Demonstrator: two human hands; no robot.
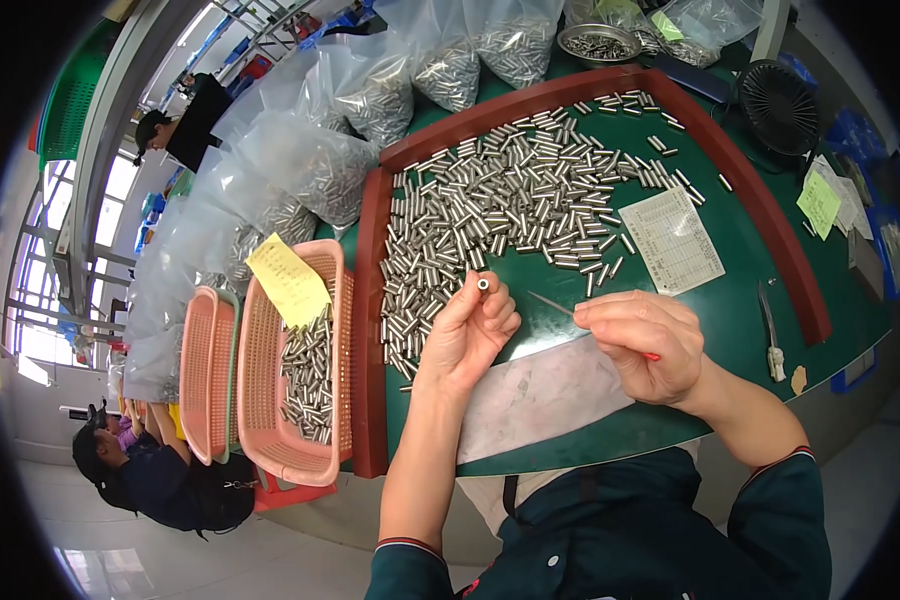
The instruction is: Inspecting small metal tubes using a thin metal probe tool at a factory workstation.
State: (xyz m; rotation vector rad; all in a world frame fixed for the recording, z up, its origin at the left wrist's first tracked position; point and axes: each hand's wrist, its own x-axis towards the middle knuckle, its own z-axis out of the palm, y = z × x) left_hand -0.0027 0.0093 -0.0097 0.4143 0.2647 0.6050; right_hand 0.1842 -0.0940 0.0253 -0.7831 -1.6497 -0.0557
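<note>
My left hand is closed, pinching a small metal sleeve between thumb and index finger, with its round open end toward me. To its right, my right hand grips a thin pointed metal tool, probably a slim file or scriber. The tool's tip points at the sleeve and stays apart from it. A bit of red shows between the right fingers. Beyond both hands, a large heap of similar metal sleeves covers the green table top. A pale cloth lies beneath my wrists.
A dark red wooden rail borders the heap. Left stand pink baskets, one holding sleeves and a yellow note. Bags of sleeves line the back. A printed sheet, tweezers-like tool and black fan are right.
</note>
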